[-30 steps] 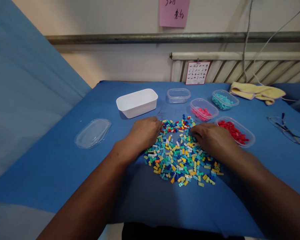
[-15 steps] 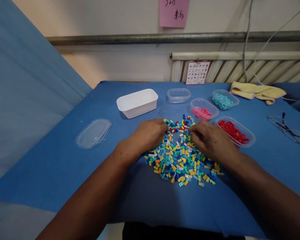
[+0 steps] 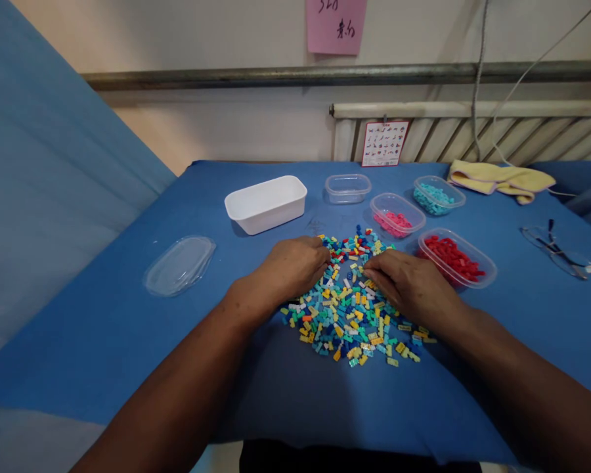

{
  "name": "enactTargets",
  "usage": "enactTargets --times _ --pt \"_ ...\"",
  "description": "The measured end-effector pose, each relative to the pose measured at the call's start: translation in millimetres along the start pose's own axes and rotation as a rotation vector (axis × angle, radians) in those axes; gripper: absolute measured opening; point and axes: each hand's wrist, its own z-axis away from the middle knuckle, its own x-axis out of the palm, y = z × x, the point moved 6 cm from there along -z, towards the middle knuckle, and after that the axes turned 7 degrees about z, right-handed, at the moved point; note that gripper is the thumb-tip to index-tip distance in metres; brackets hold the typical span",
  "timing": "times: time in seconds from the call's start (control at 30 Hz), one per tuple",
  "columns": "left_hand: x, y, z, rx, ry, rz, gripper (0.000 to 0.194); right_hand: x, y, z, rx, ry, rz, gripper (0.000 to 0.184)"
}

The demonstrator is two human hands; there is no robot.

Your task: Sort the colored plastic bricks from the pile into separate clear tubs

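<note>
My left hand [image 3: 290, 266] and right hand [image 3: 416, 281] rest on opposite sides of the pile of small bricks [image 3: 355, 322], apart from each other, fingers curled down; whether either pinches a brick I can't tell, the fingertips being partly hidden. The pile lies loose on the blue cloth [image 3: 295, 394] before me. Each brick looks like hard, light plastic, stiff and hardly fragile, but smooth enough to skid, so I'd take one by its long sides between thumb and forefinger. The tub of red bricks [image 3: 490, 274] sits just beside my right hand; the white bin [image 3: 276, 217] stands beyond my left.
</note>
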Motion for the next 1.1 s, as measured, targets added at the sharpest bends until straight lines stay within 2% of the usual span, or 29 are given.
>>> enactTargets --times 0.1,0.2,0.33,0.5,0.67,0.8,0.93,1.0,1.1 --pt "-2.0 -3 1 -0.014 0.030 -0.012 0.022 -1 -3 1 -0.038 0.022 -0.065 0.020" --pt "-9.1 0 5 -0.004 0.112 0.116 0.017 -3 -4 2 -0.045 0.058 -0.120 0.014" --pt "-10.9 16 8 0.013 0.188 0.574 0.015 -12 -13 4 -0.049 0.155 -0.174 0.012" --pt "5.7 35 1 -0.036 0.196 1.147 0.011 -24 -21 7 -0.089 0.260 -0.189 0.011" --pt "23.1 30 -5 -0.178 0.138 1.437 0.020 -24 -17 9 -0.089 0.277 -0.186 0.016" --pt "30.7 35 -8 -0.184 0.070 1.478 0.031 -26 -22 8 -0.138 0.314 -0.163 0.018" --pt "30.9 40 -6 -0.137 0.066 1.380 0.042 -36 -23 10 -0.130 0.276 -0.090 0.020" --pt "21.7 31 -4 -0.118 0.184 1.238 0.042 -49 -12 14 -0.048 0.296 0.009 0.020" --pt "-1.2 1 4 -0.163 0.465 0.933 0.034 -72 22 24 0.150 0.369 0.218 0.022"
